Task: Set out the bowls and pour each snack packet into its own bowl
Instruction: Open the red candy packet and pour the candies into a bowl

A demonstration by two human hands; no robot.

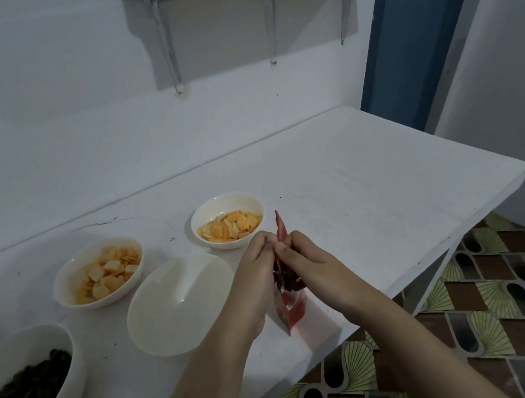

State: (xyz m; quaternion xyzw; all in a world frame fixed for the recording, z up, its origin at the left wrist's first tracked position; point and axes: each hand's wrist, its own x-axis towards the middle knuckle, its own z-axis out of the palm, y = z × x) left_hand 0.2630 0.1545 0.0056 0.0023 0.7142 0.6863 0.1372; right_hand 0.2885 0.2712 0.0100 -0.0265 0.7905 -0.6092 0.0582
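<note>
While pinched at its top edge, red snack packet point(291, 301) upright over table point(376, 200) front edge, just right of empty bowl point(178, 303). Left hand point(255, 271) and right hand point(303, 261) both curled onto top seam, thumbs together. Step in hand: likely tearing open. Next: tilt over empty bowl, pour. Filled bowls point(227, 220) beyond and to left.

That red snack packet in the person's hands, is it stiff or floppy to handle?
Probably floppy: the red packet creases and bends where the left hand and right hand pinch its top. Likely light, since fingertip pinches alone hold it up. Its glossy film may be slippery.
</note>
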